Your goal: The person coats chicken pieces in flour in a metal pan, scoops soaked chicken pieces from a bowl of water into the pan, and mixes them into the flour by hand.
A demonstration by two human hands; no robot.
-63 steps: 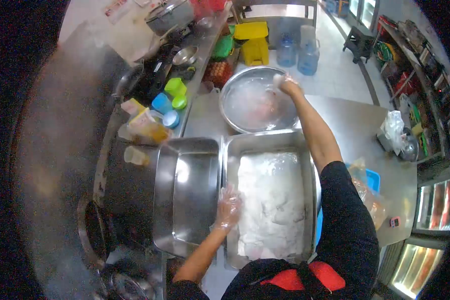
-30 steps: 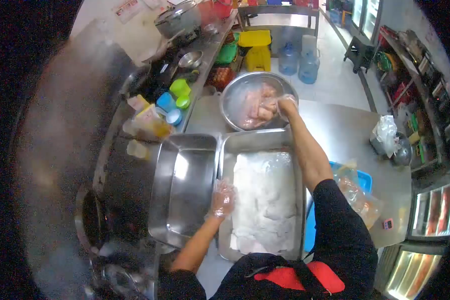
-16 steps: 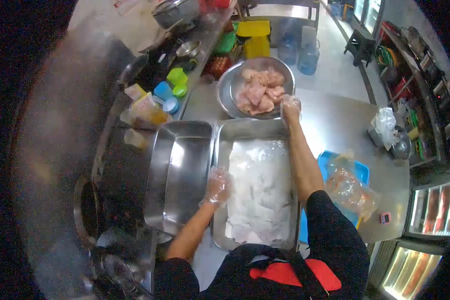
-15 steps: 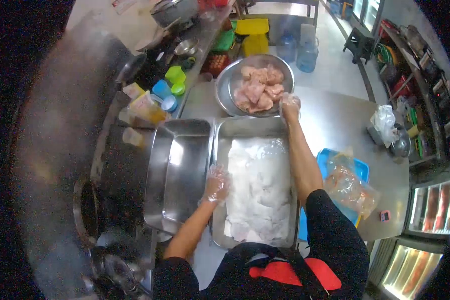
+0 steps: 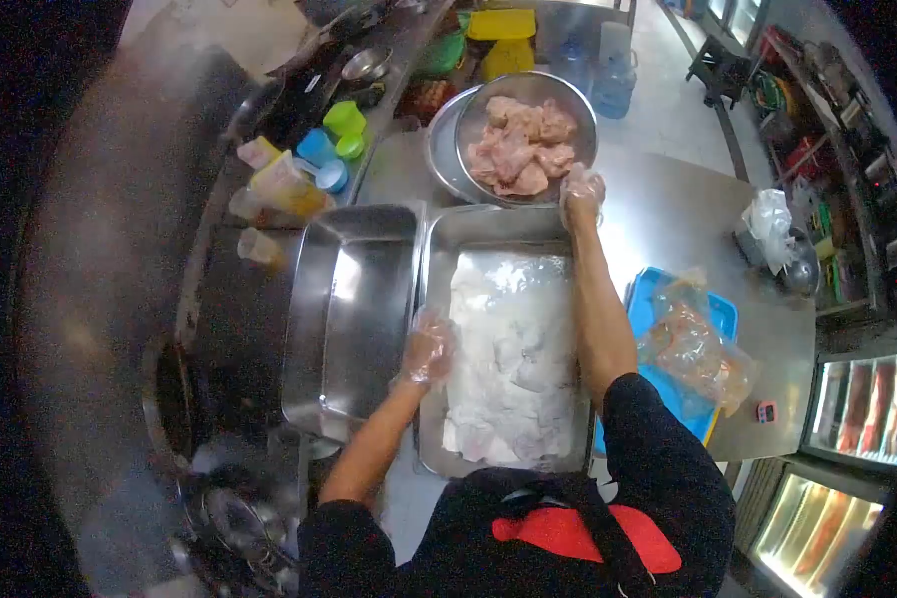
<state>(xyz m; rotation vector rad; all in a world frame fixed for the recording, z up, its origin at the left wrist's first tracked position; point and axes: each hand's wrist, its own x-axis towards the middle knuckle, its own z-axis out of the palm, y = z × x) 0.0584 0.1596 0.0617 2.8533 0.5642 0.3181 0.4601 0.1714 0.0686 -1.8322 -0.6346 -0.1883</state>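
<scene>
My right hand (image 5: pixel 581 196), in a clear plastic glove, grips the lower right rim of a steel bowl (image 5: pixel 590 125) that holds several pieces of raw chicken (image 5: pixel 520 145). That bowl is tilted, and a second steel bowl (image 5: pixel 442 159) shows beneath it at the left. Nearer to me is a deep steel pan (image 5: pixel 434 439) with white flour (image 5: pixel 508 369) spread in it; lumps show under the flour. My left hand (image 5: pixel 430 347), gloved too, is closed over this pan's left rim, its fingertips partly hidden by glare on the plastic.
A second deep steel pan (image 5: pixel 354 309) stands at the left, beside the stove. On the right, a blue tray (image 5: pixel 648 289) bears a clear bag of raw meat (image 5: pixel 693 344). A small red timer (image 5: pixel 765 411) lies near the table's right edge. Cups and containers (image 5: pixel 319 149) line the left side.
My right hand has raised and tilted the chicken bowl, moving it right, off the bowl beneath. My left hand stays at the pan's rim. The camera view has shifted slightly.
</scene>
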